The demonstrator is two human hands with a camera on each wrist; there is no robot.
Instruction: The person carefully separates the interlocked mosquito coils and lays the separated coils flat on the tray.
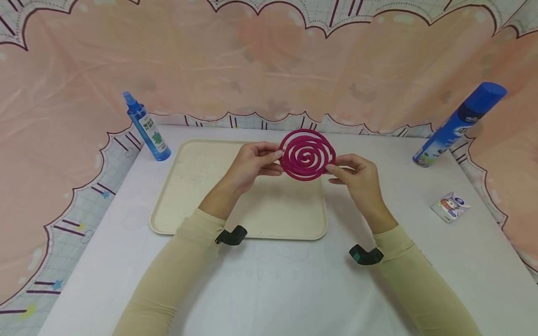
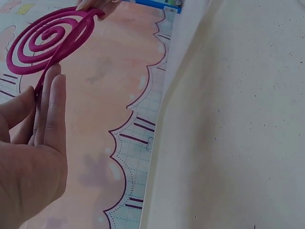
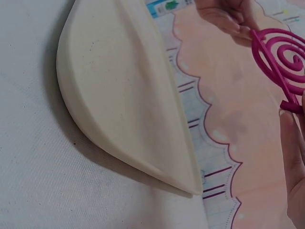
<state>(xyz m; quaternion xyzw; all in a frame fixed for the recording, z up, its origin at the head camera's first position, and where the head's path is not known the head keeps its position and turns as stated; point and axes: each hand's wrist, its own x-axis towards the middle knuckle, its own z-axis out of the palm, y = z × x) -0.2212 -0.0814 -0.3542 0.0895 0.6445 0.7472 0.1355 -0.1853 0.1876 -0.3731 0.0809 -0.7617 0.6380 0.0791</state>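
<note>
A magenta mosquito coil (image 1: pixel 307 157) is held up between both hands above the right part of the cream tray. My left hand (image 1: pixel 251 164) pinches its left edge, thumb in front and fingers behind. At the lower right edge, my right hand (image 1: pixel 360 176) pinches it between thumb and fingers. Seen from the left wrist, the spiral (image 2: pixel 21 70) has a straight-looking magenta strand crossing it at an angle, running down into the left fingers. In the right wrist view, the coil's blunt outer end (image 3: pixel 289 107) sits at the right thumb tip.
The cream tray (image 1: pixel 201 210) lies on the white table (image 1: pixel 269 289). A blue spray bottle (image 1: pixel 149 130) stands behind its left corner. To the right are a tall blue aerosol can (image 1: pixel 458 123) and a small printed packet (image 1: pixel 450 207). A patterned peach cloth (image 1: pixel 189 70) hangs behind.
</note>
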